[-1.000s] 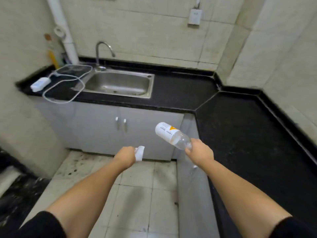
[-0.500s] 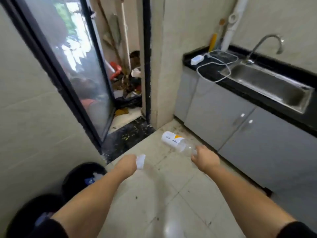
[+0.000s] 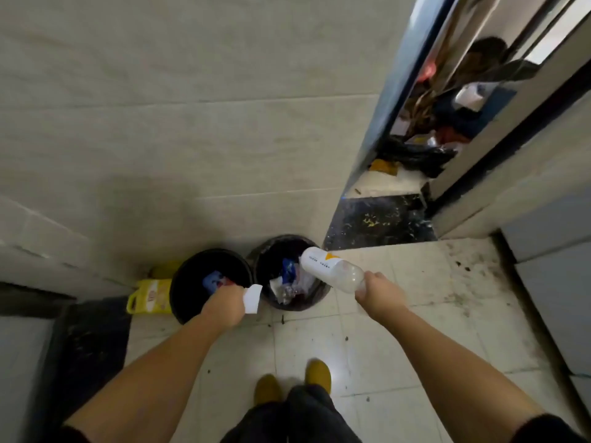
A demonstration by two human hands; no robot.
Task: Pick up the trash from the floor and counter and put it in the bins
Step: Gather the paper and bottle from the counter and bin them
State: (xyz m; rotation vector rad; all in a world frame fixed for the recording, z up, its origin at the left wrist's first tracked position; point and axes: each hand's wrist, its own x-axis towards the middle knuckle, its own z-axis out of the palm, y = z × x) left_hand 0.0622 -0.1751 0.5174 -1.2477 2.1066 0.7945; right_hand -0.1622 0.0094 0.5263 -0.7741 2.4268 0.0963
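Two round black bins stand side by side against the tiled wall. My left hand (image 3: 224, 306) is closed on a small white piece of paper (image 3: 253, 298) over the near rim of the left bin (image 3: 188, 276), which holds a blue scrap. My right hand (image 3: 379, 294) grips the neck end of a clear plastic bottle (image 3: 331, 268) with a white and orange label. The bottle's base points over the right bin (image 3: 271, 247), which holds several wrappers.
A yellow bag (image 3: 150, 295) lies on the floor left of the bins. A dark doorway threshold (image 3: 380, 222) and a sliding door (image 3: 377, 123) lie beyond, with clutter (image 3: 425, 145) outside. Grey cabinets (image 3: 556, 260) line the right. My feet (image 3: 294, 378) stand on white floor tiles.
My view has swung left from the sink counter to the two bins, now directly in front. Both hands, still holding the paper and the bottle, now reach over the bins.
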